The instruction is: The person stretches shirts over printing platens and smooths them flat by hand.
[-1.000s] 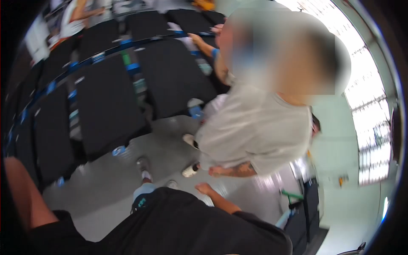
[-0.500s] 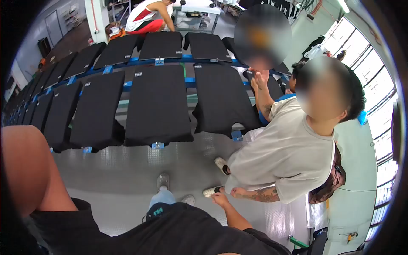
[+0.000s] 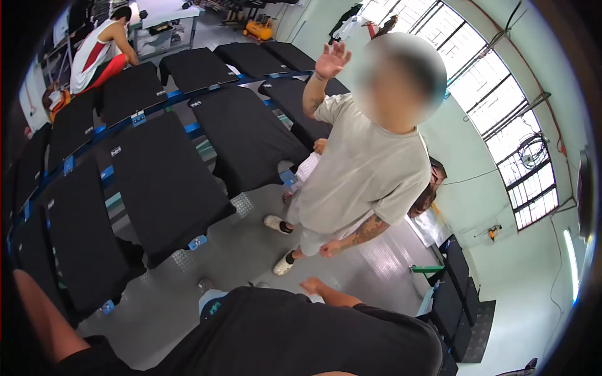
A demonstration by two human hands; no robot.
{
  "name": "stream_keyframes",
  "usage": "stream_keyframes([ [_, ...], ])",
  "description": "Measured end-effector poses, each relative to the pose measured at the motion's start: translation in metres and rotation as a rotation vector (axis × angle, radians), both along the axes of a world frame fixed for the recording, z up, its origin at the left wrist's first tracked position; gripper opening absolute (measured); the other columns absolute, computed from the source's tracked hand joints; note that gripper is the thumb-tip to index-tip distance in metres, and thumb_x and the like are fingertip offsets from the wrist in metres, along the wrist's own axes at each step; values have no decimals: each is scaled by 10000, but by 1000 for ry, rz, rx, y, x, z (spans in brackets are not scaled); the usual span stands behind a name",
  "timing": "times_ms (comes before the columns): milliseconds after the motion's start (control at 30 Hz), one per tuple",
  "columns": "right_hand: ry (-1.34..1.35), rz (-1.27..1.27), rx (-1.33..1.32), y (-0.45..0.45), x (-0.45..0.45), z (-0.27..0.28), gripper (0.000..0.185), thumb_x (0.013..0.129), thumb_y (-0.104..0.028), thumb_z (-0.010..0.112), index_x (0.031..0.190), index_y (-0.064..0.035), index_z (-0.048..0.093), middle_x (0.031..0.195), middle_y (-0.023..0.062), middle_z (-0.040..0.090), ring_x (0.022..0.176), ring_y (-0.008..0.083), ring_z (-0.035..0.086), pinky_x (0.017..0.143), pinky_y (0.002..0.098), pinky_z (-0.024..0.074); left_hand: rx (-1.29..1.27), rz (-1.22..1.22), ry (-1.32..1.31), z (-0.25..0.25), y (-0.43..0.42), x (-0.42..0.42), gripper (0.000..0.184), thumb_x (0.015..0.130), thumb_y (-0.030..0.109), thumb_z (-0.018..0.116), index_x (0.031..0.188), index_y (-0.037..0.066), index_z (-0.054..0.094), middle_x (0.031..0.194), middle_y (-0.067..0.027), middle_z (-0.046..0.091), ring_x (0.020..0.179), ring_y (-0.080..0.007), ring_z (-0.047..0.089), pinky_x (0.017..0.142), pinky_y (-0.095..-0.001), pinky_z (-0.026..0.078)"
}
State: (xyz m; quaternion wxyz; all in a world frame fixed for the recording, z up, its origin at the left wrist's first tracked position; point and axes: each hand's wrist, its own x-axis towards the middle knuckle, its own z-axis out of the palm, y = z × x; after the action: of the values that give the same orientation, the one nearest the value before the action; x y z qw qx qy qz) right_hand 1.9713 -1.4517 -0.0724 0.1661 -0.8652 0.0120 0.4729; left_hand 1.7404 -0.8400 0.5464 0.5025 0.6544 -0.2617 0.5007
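Black cloths [image 3: 169, 182]: draped in two rows, one along each side of the blue rail [image 3: 176, 98]. Grey metal floor [image 3: 244, 238]: seen on the rail's near side. Barred window [image 3: 501, 119] and pale green wall [image 3: 458, 150]: set to the rail's right. Table [image 3: 170, 15]: placed beyond the rail; container [image 3: 160, 34] kept beneath, contents too small to be told. Right hand [image 3: 311, 286]: held on the rail's near side, apart from the cloths, fingers curled; any grip cannot be told. Left hand: out of view, fingers cannot be told.

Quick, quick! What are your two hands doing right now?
Left hand: out of view; only the left arm shows.
Right hand: too small to tell if open or closed.
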Motion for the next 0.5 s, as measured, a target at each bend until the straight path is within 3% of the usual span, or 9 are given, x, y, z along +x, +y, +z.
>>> stream_keyframes([
  [67, 94, 42, -100, 16, -25, -15, 279, 819, -311, 608, 907, -55, 673, 807, 151, 659, 732, 287, 658, 728, 416, 529, -25, -26, 13, -9, 26, 0, 585, 972, 472, 452, 1238, -37, 563, 1251, -174, 588, 1141, -259, 570, 1007, -407, 427],
  [133, -98, 1286, 49, 31, -34, -43, 298, 803, -316, 580, 928, -65, 680, 890, 177, 675, 840, 351, 660, 772, 467, 514, -46, -52, 33, -19, 48, 2, 586, 973, 472, 452, 1240, -38, 562, 1253, -172, 587, 1143, -256, 570, 1005, -405, 429],
  [200, -31, 1129, -7, 73, -42, -43, 327, 795, -332, 545, 944, -76, 684, 965, 191, 669, 927, 395, 635, 815, 492, 493, -84, -107, 52, -33, 63, 15, 587, 973, 473, 451, 1241, -39, 560, 1256, -170, 586, 1145, -254, 570, 1003, -404, 431],
  [267, -319, 1079, 104, 106, -49, -51, 292, 792, -295, 573, 955, -81, 688, 930, 168, 681, 881, 350, 655, 798, 464, 502, -116, -156, 76, -49, 73, 28, 588, 974, 473, 451, 1243, -39, 559, 1259, -168, 585, 1148, -251, 570, 1001, -402, 433],
  [333, -163, 371, 286, 140, -56, -25, 277, 826, -302, 613, 970, -79, 691, 887, 132, 693, 835, 275, 664, 772, 418, 512, -137, -171, 117, -62, 84, 29, 589, 975, 473, 450, 1244, -40, 558, 1262, -166, 584, 1150, -249, 569, 999, -401, 435],
  [400, -107, 237, 406, 187, -57, 35, 314, 850, -345, 648, 981, -63, 687, 847, 98, 697, 794, 205, 650, 742, 367, 513, -153, -194, 145, -72, 90, 33, 590, 975, 473, 450, 1246, -41, 556, 1264, -164, 583, 1152, -246, 569, 997, -399, 437],
  [500, -208, 270, 452, 209, -47, 33, 331, 864, -361, 646, 953, -44, 687, 811, 84, 686, 769, 169, 639, 715, 334, 509, -189, -192, 217, -96, 88, 23, 592, 976, 473, 449, 1248, -41, 554, 1268, -160, 582, 1156, -243, 568, 993, -397, 440],
])
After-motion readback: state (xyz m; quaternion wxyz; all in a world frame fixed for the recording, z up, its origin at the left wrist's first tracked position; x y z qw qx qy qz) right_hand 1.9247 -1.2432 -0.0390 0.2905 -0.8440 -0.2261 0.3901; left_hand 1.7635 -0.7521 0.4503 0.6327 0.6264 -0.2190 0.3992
